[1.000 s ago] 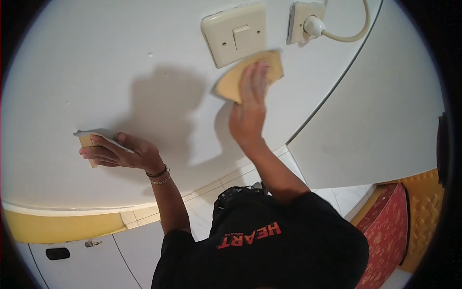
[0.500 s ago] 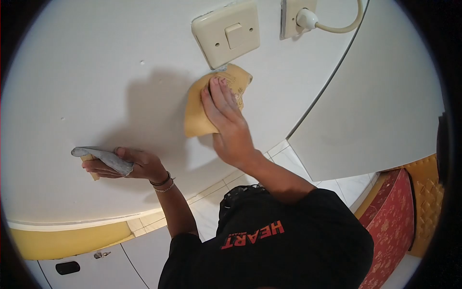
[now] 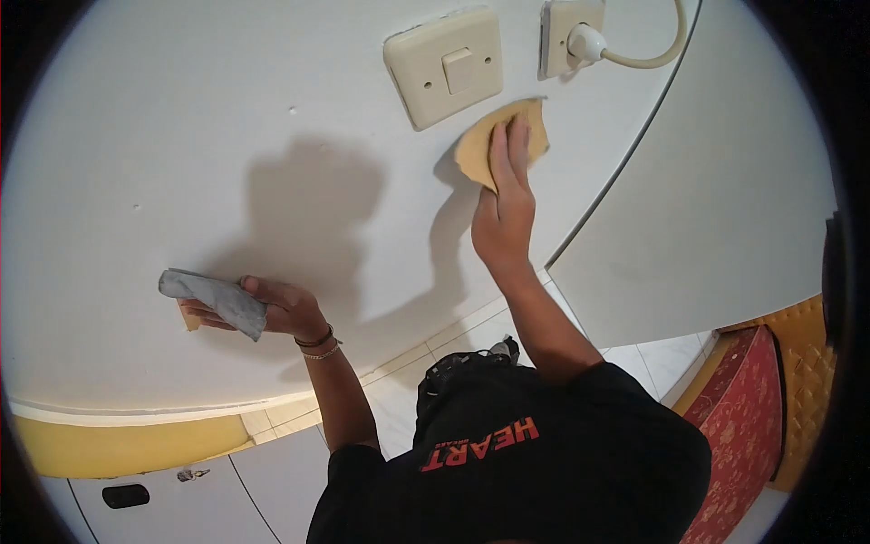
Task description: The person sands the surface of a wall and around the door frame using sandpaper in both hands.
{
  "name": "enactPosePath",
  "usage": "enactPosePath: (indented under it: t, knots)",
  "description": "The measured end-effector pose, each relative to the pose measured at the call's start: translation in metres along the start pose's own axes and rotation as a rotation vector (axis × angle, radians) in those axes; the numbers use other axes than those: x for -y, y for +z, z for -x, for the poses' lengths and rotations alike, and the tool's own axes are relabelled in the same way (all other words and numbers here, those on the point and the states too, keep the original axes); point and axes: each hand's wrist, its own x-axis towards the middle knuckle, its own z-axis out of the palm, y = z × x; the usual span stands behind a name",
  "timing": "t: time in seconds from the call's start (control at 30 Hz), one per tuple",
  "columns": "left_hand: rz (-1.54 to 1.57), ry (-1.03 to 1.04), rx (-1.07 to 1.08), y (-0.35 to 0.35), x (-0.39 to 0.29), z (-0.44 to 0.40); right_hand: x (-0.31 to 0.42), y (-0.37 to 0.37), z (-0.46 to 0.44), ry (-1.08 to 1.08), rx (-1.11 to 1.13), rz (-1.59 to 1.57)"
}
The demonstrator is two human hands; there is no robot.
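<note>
My right hand presses a yellow sheet of sandpaper to the white wall, fingers stretched along it. The sheet lies below and to the right of a cream light switch. At the left, my left hand grips a folded grey sheet between thumb and fingers, just off the wall or touching it; I cannot tell which. A yellowish strip shows behind those fingers. What the grey sheet is made of is unclear.
A socket with a white plug and cord sits right of the switch. A grey panel stands at the right. Below are white floor tiles, a red patterned cushioned piece and a white cabinet front.
My right hand has slid the sandpaper up and to the right, from under the switch toward the socket. My left hand keeps its hold on the grey sheet. The view has shifted slightly.
</note>
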Motion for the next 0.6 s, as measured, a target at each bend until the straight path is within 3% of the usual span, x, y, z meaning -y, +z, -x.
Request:
enactPosePath:
  t: [0.07, 0.17, 0.27, 0.33, 0.43, 0.53, 0.6]
  knots:
    - [0.006, -0.012, 0.001, 0.005, 0.001, 0.0, 0.011, 0.011, 0.0, -0.002, 0.004, -0.042]
    - [0.015, -0.027, 0.004, 0.003, 0.002, 0.003, 0.039, 0.005, 0.014, -0.143, 0.23, -0.09]
    - [0.025, -0.029, 0.008, 0.002, 0.003, 0.005, 0.023, -0.001, 0.016, -0.139, 0.231, -0.131]
    - [0.031, -0.033, 0.013, 0.004, 0.005, 0.005, 0.007, -0.003, 0.003, -0.026, -0.004, -0.191]
    - [0.045, -0.049, 0.013, 0.006, 0.006, 0.007, 0.007, -0.001, -0.006, -0.021, -0.006, -0.068]
    - [0.062, -0.058, 0.009, 0.006, 0.005, 0.008, 0.028, 0.005, 0.011, -0.213, 0.231, -0.037]
    - [0.065, -0.063, 0.013, 0.004, 0.006, 0.009, 0.022, 0.004, 0.017, -0.274, 0.265, -0.078]
